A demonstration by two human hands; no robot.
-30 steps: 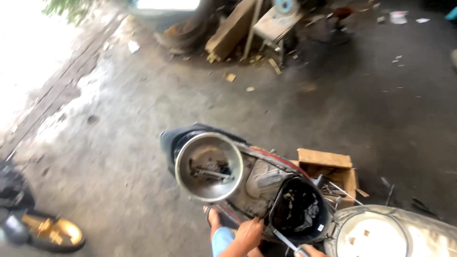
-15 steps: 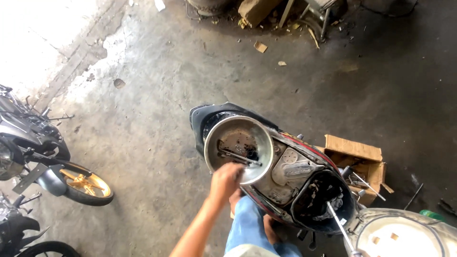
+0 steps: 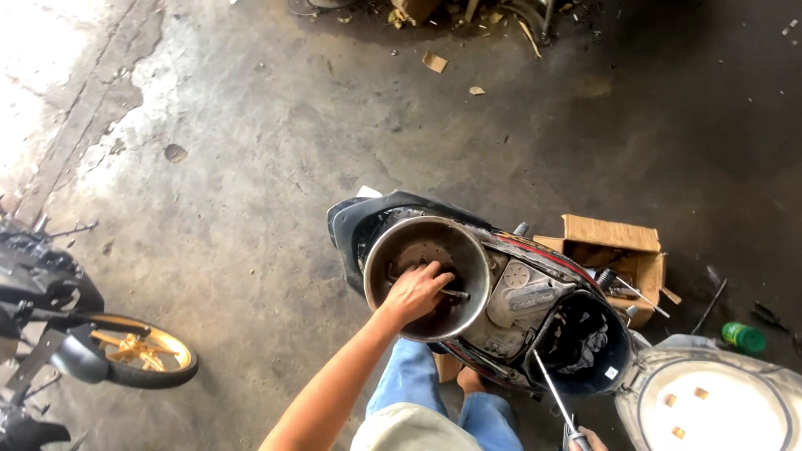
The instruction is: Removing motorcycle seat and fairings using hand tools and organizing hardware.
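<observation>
**Hand in the metal bowl on the scooter**

The metal bowl point(image 3: 427, 276) is big, round and gray, w/ a dull brown inside. It sits on top of the open scooter point(image 3: 501, 309), near the black back end. Small metal parts lie in the bottom of the bowl, but they are too dark to tell apart. One thin rod point(image 3: 455, 293) sticks out from under the fingers, lying nearly flat and pointing to the right side of the picture.

The left hand point(image 3: 415, 292) reaches into the bowl from below. The arm is bare and stretched long, coming up from the bottom of the picture. The fingers are curled down over the parts, palm down. It looks like the hand is closing on the rod, but can't tell for sure if it grips it.

The right hand point(image 3: 587, 439) is at the bottom edge, only a bit shows. It holds a long thin screwdriver point(image 3: 554, 397). The tool's long side runs up and to the left, w/ its tip near the black tub point(image 3: 585, 342) of the scooter.

The bowl's open side faces up. The scooter's long side runs from upper left to lower right.

A cardboard box point(image 3: 614, 250) sits just beside the scooter on the gray floor point(image 3: 251, 167). A green can point(image 3: 743, 336) lies near it. A bike w/ a gold wheel point(image 3: 138, 355) stands well apart, on the left.
</observation>
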